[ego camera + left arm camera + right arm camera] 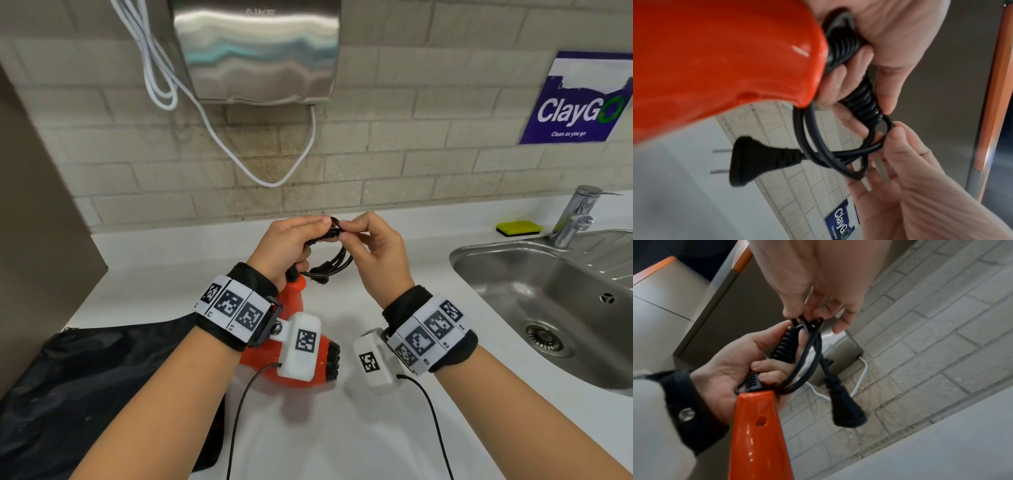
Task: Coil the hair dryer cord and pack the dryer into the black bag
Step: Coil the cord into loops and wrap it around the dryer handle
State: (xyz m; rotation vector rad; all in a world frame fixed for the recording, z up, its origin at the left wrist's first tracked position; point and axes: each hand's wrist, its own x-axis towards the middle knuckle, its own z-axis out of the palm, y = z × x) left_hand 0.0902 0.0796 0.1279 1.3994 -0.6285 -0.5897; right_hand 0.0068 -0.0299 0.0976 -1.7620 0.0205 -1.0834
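Both hands [329,240] grip coiled cord [330,263]

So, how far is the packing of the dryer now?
Done: most of the cord is looped, plug hanging free. In hand: the left hand holds the loops at the orange dryer handle; the right hand pinches one loop. Left: the black bag lies flat, dryer outside.

Both forearms reach forward side by side, the left hand [284,246] curled around the cord [330,263] near the dryer handle, while the right hand [373,253] pinches a cord loop between thumb and fingertips.
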